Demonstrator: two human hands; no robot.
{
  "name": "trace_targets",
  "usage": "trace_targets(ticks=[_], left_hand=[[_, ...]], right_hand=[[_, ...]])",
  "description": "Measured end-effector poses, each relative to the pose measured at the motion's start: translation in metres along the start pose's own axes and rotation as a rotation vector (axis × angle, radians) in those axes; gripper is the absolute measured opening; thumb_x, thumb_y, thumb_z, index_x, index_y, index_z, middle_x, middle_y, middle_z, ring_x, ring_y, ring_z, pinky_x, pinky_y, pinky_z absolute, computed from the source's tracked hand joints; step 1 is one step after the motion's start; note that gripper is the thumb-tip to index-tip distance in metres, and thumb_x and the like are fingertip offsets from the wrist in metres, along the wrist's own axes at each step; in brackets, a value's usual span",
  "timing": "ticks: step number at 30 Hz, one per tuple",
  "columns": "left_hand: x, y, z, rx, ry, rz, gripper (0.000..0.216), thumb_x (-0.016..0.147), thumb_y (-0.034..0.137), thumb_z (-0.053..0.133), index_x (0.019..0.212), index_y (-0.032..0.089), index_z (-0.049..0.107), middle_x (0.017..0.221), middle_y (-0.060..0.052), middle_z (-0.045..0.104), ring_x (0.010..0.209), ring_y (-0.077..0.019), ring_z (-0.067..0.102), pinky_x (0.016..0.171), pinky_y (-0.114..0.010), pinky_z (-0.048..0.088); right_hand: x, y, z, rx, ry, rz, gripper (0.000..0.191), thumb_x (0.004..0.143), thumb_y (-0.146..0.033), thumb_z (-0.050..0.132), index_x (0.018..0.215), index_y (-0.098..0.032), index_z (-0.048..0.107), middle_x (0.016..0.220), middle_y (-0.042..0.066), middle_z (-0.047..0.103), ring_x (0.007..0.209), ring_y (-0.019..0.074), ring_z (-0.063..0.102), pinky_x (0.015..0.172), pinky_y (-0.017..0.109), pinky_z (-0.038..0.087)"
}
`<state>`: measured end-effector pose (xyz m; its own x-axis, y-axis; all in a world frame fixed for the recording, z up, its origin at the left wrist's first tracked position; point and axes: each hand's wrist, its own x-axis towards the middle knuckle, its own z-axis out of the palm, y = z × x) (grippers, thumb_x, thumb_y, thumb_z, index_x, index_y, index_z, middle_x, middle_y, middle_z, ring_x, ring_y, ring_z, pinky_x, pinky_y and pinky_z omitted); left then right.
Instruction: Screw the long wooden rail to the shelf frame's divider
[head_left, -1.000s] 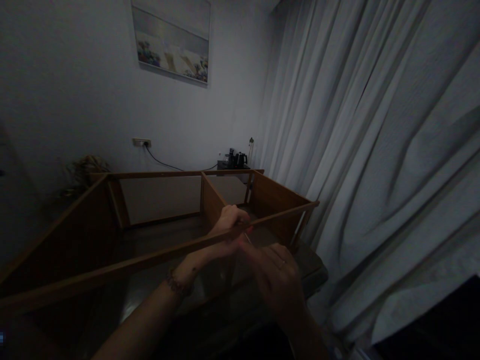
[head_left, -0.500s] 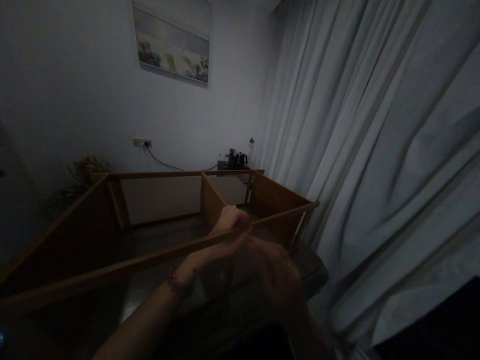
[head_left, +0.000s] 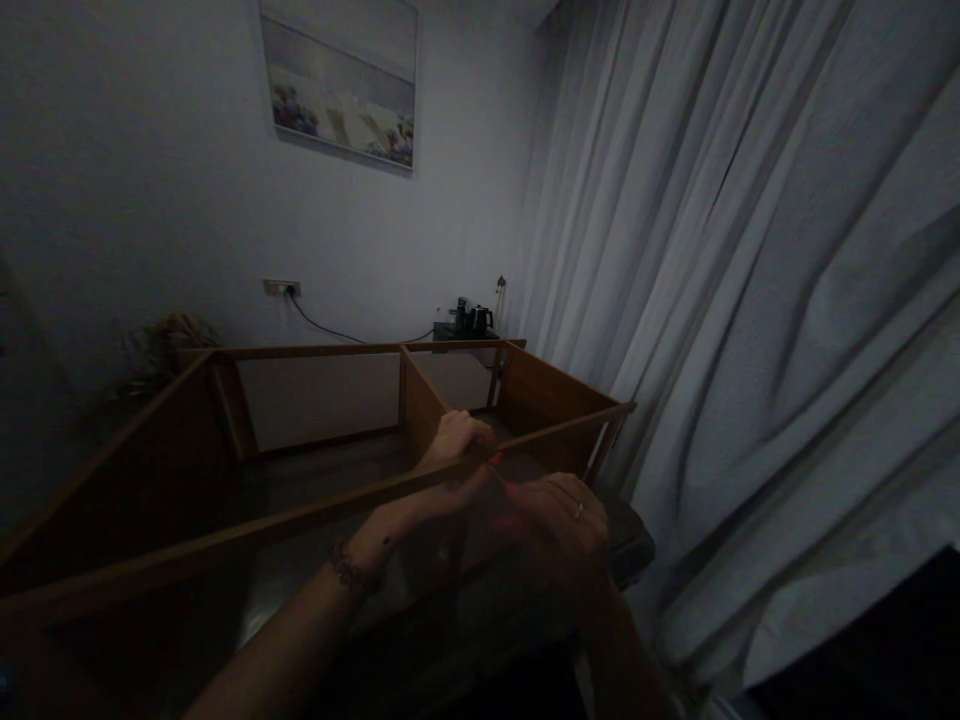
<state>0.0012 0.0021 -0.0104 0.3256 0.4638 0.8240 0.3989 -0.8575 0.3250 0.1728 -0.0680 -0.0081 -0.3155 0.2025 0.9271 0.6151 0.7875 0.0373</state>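
Note:
My left hand (head_left: 450, 490) wears a bracelet at the wrist and is wrapped round the front rail (head_left: 285, 525) of a wooden frame. Its fingers show behind the rail, near the end of the middle divider (head_left: 426, 395), and its thumb lies in front, with a red nail. Just to the right, my right hand (head_left: 566, 525), with a ring, is bent with its fingertips close to the left thumb. Those fingertips are dark and smeared by motion. Something thin seems to be at them, too small and blurred to name.
The wooden frame has side panels (head_left: 559, 385) and rests on a dark padded surface (head_left: 626, 535). A long pale curtain (head_left: 675, 250) hangs on the right. Behind stand a black kettle (head_left: 481, 320) and a wall socket (head_left: 281, 287) with a cable. A picture (head_left: 341, 90) hangs above.
My right hand has turned slightly, its knuckles and ring showing more clearly and its thumb lower. My left hand stays round the rail.

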Motion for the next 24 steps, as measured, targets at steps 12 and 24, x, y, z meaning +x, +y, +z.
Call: trace_targets(ticks=[12,24], left_hand=[[0.002,0.002,-0.002,-0.012,-0.010,0.029,0.007,0.086,0.028,0.048,0.084,0.022,0.046,0.078,-0.003,0.052,0.078,-0.0205,0.050,0.077,-0.037,0.041],[0.001,0.008,-0.002,0.006,0.017,0.000,0.003,0.085,0.024,0.048,0.083,0.022,0.047,0.080,-0.003,0.055,0.081,-0.0205,0.050,0.082,-0.038,0.042]], right_hand=[[-0.006,-0.020,0.021,0.536,0.018,0.772,0.021,0.100,-0.031,0.042,0.108,-0.021,0.059,0.061,-0.004,0.059,0.050,0.0107,0.057,0.046,0.019,0.046],[-0.015,-0.030,0.015,0.427,-0.050,0.536,0.029,0.101,-0.024,0.040,0.126,-0.021,0.054,0.084,0.004,0.075,0.072,0.0157,0.073,0.065,0.025,0.058]])
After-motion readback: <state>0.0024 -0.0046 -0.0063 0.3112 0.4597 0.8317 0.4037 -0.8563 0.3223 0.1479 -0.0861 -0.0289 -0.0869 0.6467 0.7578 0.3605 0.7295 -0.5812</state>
